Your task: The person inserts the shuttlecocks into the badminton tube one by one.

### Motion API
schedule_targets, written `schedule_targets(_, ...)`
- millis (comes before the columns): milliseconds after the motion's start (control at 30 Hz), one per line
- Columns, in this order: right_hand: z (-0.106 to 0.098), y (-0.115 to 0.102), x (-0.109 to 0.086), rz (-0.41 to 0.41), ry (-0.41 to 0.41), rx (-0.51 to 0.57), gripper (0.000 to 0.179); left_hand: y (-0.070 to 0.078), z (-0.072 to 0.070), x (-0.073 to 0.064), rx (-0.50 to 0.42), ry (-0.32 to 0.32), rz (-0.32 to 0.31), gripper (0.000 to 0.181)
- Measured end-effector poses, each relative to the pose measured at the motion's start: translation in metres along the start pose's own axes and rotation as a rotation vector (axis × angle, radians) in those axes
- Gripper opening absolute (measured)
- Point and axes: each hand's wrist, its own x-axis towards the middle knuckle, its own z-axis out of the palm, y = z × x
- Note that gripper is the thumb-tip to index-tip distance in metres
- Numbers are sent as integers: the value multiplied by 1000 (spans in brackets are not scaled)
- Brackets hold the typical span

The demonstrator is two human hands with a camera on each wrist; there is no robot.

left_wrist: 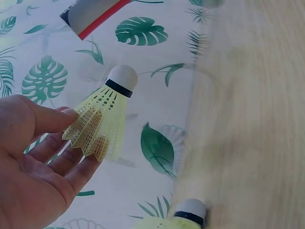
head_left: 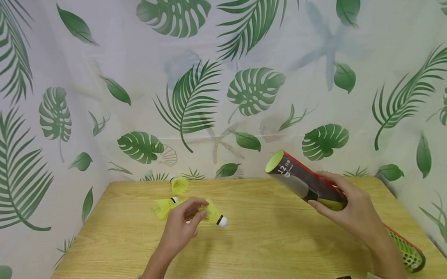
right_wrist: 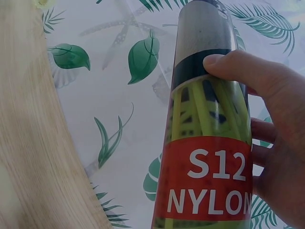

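Observation:
A yellow shuttlecock [head_left: 214, 213] with a white cork and a black band hangs from my left hand [head_left: 182, 221], which pinches the rim of its skirt between thumb and fingers. In the left wrist view, the cork of that shuttlecock [left_wrist: 123, 78] points up and away from the palm. My right hand [head_left: 353, 207] grips a printed shuttlecock tube [head_left: 306, 181] near its lower end. The tube is tilted, its lime-green end raised toward the upper left. The right wrist view shows the tube's red "S12 NYLON" label [right_wrist: 205, 179] and the right thumb across a dark band.
Two more yellow shuttlecocks, one at the table's back edge [head_left: 179, 185] and one nearer [head_left: 164, 207], lie left of centre. A second tube [head_left: 406, 248] lies at the right, partly behind the right forearm. Leaf-printed cloth surrounds the wooden table [head_left: 257, 253].

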Motion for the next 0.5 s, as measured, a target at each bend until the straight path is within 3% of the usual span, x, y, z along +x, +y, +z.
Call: schedule_targets(500, 1, -1, 0, -18, 12, -5, 79, 35, 7, 28, -65, 107, 80, 20)
